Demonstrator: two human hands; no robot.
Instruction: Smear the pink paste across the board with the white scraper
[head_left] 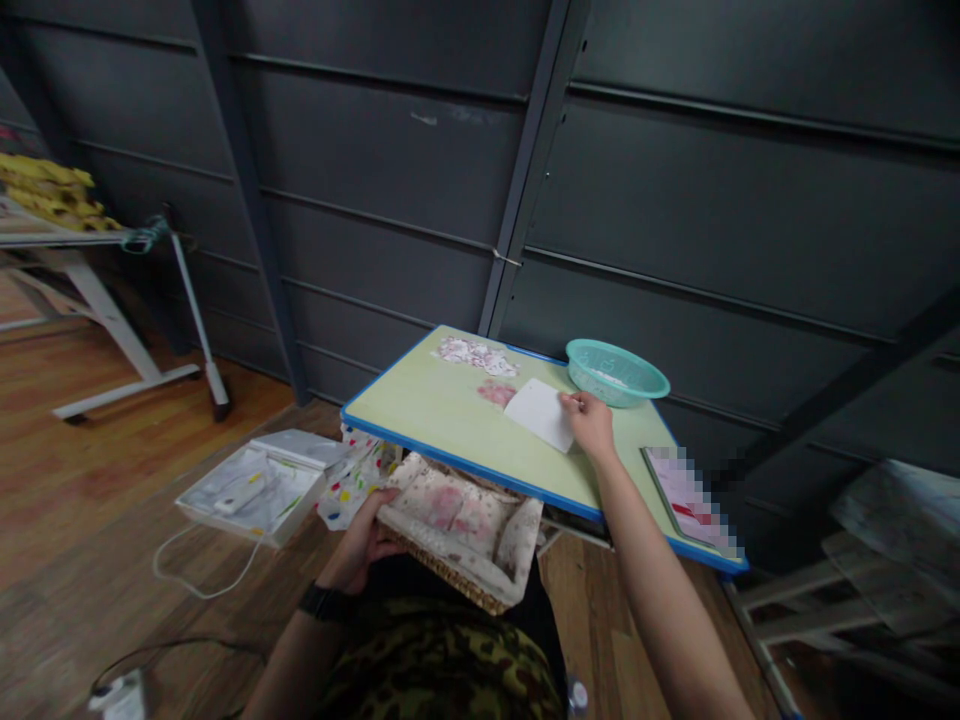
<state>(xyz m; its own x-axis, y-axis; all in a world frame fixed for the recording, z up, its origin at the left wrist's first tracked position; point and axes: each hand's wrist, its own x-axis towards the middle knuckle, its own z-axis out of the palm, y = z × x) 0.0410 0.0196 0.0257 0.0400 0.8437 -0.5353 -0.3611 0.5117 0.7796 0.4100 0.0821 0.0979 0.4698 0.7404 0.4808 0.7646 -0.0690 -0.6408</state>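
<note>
My left hand (367, 545) grips the left end of a wicker basket (457, 580), which has a floral cloth lining and rests over my lap, partly under the table's front edge. Small pinkish pieces lie inside it, too blurred to name. On the table, the fingers of my right hand (589, 420) pinch the right edge of a white sheet of paper (540, 412). Just left of the paper is a patch of pink pieces (495, 392). Farther back lies a pile of pink-and-white patterned pieces (476, 355).
A turquoise plastic basin (619, 372) with white contents stands at the table's (420, 400) back right. Nearer the right corner lies a flat, partly pixelated item (682, 495). An open white box (255, 490) with a cord sits at lower left. A dark panelled wall (390, 170) rises behind.
</note>
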